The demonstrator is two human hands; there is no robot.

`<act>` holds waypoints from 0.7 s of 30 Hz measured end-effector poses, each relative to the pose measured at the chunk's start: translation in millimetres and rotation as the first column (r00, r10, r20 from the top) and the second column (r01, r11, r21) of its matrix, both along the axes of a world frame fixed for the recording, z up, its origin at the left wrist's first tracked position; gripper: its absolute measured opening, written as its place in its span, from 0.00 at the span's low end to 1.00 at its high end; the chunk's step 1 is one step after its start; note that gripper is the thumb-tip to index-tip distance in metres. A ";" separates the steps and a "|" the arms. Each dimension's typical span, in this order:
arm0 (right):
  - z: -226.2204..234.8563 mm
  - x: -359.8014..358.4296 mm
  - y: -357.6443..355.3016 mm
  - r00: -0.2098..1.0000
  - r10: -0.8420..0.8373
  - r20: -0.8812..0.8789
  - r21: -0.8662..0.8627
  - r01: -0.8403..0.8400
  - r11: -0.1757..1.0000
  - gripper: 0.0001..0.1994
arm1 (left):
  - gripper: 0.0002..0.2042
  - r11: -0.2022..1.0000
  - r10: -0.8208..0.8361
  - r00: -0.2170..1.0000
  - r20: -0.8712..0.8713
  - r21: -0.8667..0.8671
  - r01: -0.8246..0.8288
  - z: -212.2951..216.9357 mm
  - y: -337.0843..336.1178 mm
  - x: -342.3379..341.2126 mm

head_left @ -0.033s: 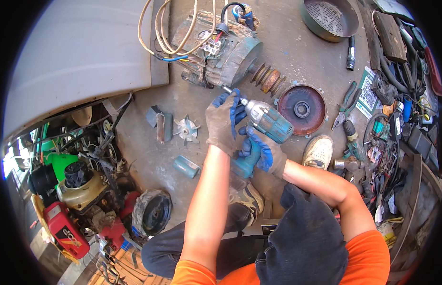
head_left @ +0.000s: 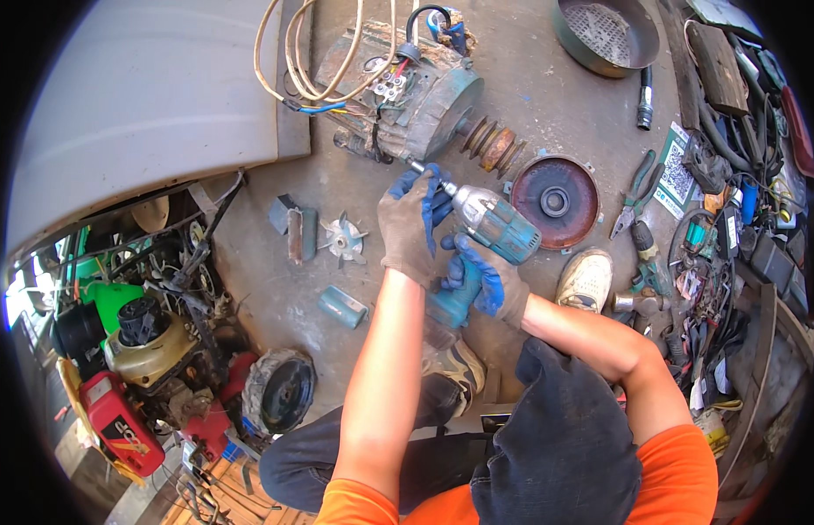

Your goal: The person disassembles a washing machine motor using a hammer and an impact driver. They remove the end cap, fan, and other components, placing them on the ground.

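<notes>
Both my hands wear gloves with brown backs and blue palms. My right hand (head_left: 493, 284) is wrapped around the handle of a teal cordless impact driver (head_left: 497, 229), whose silver nose points up and left. At that nose, my left hand (head_left: 413, 219) has its fingers closed around the shank and socket bit (head_left: 419, 166). The bit's tip is close to the lower edge of an old electric motor (head_left: 429, 101); whether they touch I cannot tell. A rusty grooved pulley (head_left: 494, 147) is on the motor's shaft. Loose wires loop above its open terminals.
A round end cover (head_left: 557, 203) lies right of the driver. A fan (head_left: 344, 239), metal pieces and a teal cylinder (head_left: 342, 306) lie to the left. Pliers (head_left: 637, 194), a hammer (head_left: 630, 303) and cluttered tools line the right. A round pan (head_left: 606, 66) stands at the back.
</notes>
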State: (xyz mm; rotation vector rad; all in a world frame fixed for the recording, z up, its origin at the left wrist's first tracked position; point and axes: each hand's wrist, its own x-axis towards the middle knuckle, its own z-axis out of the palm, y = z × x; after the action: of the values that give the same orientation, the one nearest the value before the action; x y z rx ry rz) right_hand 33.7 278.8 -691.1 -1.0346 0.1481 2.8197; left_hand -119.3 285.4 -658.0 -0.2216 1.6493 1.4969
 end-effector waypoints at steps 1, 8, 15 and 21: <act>-1.1 3.0 -0.1 1.000 0.003 -0.007 0.003 -0.003 1.000 0.18 | 0.13 1.000 0.025 1.000 -0.001 -0.007 -0.025 -1.2 0.5 2.3; -6.6 34.5 2.0 0.988 0.152 -0.014 0.279 -0.142 0.950 0.20 | 0.15 0.995 0.074 0.995 -0.072 -0.055 -0.078 11.7 5.0 16.9; 20.4 54.4 30.0 0.992 0.104 0.070 0.509 -0.125 0.851 0.18 | 0.15 0.966 0.251 0.951 -0.181 0.112 -0.233 43.5 58.1 53.5; 33.2 53.6 56.0 0.978 -0.023 0.208 0.731 -0.140 0.668 0.18 | 0.15 0.983 0.180 0.923 -0.341 0.029 -0.181 49.8 120.6 61.3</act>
State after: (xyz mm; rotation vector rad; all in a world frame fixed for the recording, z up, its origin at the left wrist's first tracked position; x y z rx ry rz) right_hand 87.3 334.8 -657.8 -1.0759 -1.0005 2.3707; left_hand -58.0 405.9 -608.3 -0.1211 1.9493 1.7486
